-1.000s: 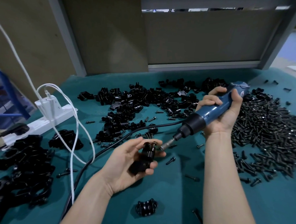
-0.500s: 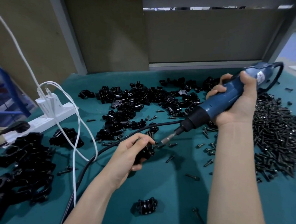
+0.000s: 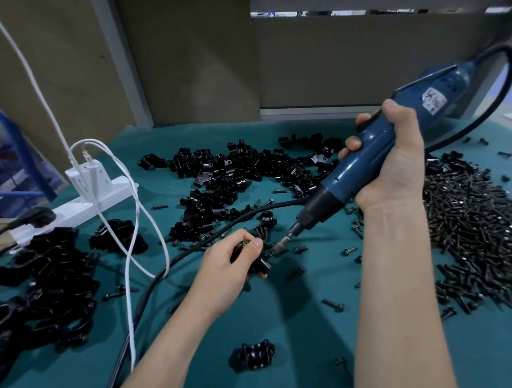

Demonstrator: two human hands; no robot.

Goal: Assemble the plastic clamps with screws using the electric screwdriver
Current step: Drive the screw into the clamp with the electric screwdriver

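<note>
My left hand [image 3: 227,269] grips a black plastic clamp [image 3: 258,263] low over the green mat, fingers curled over its top. My right hand [image 3: 389,165] is wrapped round a blue electric screwdriver [image 3: 369,161], tilted down to the left. The bit tip [image 3: 278,248] sits just right of the clamp; whether it touches is unclear. A pile of loose black clamp parts [image 3: 244,175] lies behind, and a heap of black screws [image 3: 478,235] spreads on the right.
Assembled black clamps [image 3: 36,283] are stacked at the left. One clamp [image 3: 253,354] lies near the front. A white power strip [image 3: 79,202] with white cables and a black cord [image 3: 205,241] crosses the mat. Loose screws are scattered around. A grey panel stands behind.
My left hand turned palm down and lowered the clamp to the mat. My right hand lifted and tilted the screwdriver more upright, its bit staying near the clamp.
</note>
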